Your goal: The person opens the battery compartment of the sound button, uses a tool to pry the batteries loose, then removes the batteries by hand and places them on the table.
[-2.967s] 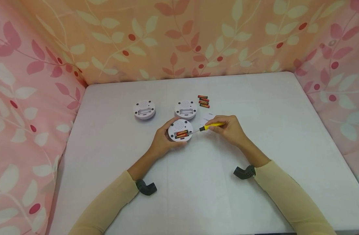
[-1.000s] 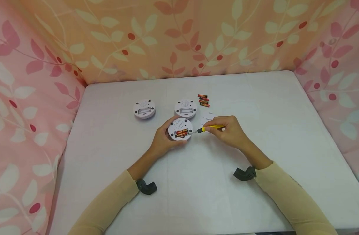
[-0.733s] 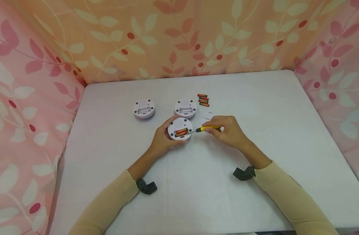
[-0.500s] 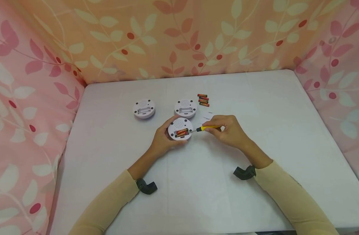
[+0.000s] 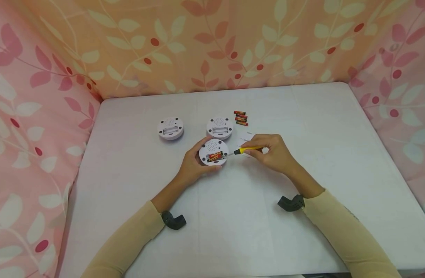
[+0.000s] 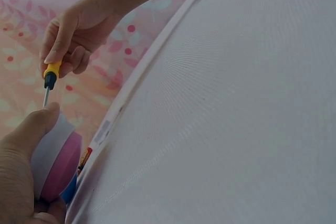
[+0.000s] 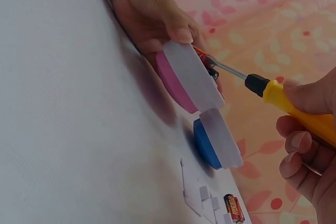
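Note:
My left hand (image 5: 192,165) grips a round device (image 5: 212,146) by its edge, thumb on the near side. Its white underside, with speaker holes and small dark feet, faces up. The wrist views show its pink lower part (image 7: 177,85). Two red-and-black batteries (image 5: 215,156) sit in its battery compartment. My right hand (image 5: 273,152) holds a screwdriver (image 5: 248,150) by its yellow handle, pinched between thumb and fingers. The shaft slants down to the left, its tip at the right end of the batteries. Exact contact there is too small to tell.
Behind the held device stands a similar one (image 5: 220,127), blue below, and another (image 5: 170,128) sits further left; both have bare compartments. Several loose batteries (image 5: 241,118) lie at the back. Small white covers (image 5: 246,136) lie partly behind the right hand. Patterned curtains (image 5: 212,46) surround the white table (image 5: 163,247).
The lettering on the seated batteries has shifted, as though they turned in place. Over the last half second the right hand and screwdriver rose slightly. The left hand keeps its hold.

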The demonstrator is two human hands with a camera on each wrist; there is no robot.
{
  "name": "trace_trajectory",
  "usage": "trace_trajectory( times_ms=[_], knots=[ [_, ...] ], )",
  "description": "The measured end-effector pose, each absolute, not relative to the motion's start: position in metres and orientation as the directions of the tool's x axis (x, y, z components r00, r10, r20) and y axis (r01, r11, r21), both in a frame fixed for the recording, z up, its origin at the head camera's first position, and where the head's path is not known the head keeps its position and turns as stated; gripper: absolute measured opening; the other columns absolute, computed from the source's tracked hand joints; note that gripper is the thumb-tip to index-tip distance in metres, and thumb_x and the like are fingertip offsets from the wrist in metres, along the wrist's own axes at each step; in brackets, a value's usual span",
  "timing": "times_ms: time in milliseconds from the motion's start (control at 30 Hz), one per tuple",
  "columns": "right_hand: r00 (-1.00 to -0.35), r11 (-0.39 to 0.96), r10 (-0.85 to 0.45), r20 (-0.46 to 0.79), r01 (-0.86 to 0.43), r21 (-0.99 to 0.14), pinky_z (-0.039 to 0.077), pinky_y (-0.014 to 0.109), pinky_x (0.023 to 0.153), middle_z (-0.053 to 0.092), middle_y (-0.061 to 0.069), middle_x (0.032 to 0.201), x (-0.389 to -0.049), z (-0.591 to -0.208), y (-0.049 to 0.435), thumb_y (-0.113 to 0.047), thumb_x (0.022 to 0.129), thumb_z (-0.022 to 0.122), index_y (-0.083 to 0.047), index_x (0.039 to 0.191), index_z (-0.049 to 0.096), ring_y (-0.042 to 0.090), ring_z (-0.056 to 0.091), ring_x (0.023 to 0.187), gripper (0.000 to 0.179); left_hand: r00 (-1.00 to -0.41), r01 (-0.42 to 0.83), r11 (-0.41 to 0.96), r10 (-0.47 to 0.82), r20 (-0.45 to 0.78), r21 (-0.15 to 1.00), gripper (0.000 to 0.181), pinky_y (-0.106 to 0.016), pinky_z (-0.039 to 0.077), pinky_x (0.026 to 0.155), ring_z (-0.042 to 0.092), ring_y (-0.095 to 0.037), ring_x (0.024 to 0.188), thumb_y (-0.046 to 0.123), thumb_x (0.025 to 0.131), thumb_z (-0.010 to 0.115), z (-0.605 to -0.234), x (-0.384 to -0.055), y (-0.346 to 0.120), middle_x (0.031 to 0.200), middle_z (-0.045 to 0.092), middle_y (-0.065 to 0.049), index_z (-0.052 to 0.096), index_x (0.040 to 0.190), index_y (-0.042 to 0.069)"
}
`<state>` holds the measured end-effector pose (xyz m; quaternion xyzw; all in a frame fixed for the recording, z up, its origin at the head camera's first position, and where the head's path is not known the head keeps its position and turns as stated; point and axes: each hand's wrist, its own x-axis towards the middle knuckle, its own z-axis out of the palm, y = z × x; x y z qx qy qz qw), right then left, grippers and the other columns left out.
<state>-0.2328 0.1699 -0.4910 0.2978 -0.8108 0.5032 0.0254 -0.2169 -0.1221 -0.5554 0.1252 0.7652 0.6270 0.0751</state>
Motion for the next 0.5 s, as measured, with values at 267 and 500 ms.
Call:
trace_trajectory(
  times_ms=[267,500],
  knots=[
    [-0.824,0.32,-0.466,0.323,-0.497,-0.806,0.048,0.021,0.063,0.074,-0.005,0.087,-0.237,-0.487,0.177,-0.003,0.085,0.081,-0.014,0.102,0.082,0.01,0.059,0.073,0.021,-0.956,0.1,0.181,0.289,0.045,0.978,0.098,-0.028,0.045,0.109,0.048,-0.014,0.132,0.015,0.07,0.096,-0.555,-0.217,-0.123,0.148,0.049,0.009,0.045,0.153,0.029],
    [-0.841,0.341,-0.433,0.323,-0.485,-0.805,0.045,0.019,0.062,0.074,0.011,0.086,-0.239,-0.47,0.188,0.009,0.083,0.077,0.0,0.101,0.079,0.013,0.055,0.072,0.02,-0.955,0.112,0.17,0.292,0.058,0.979,0.1,-0.029,0.046,0.107,0.051,-0.011,0.129,0.016,0.068,0.096,-0.556,-0.218,-0.123,0.145,0.052,0.01,0.045,0.153,0.028]
  ],
)
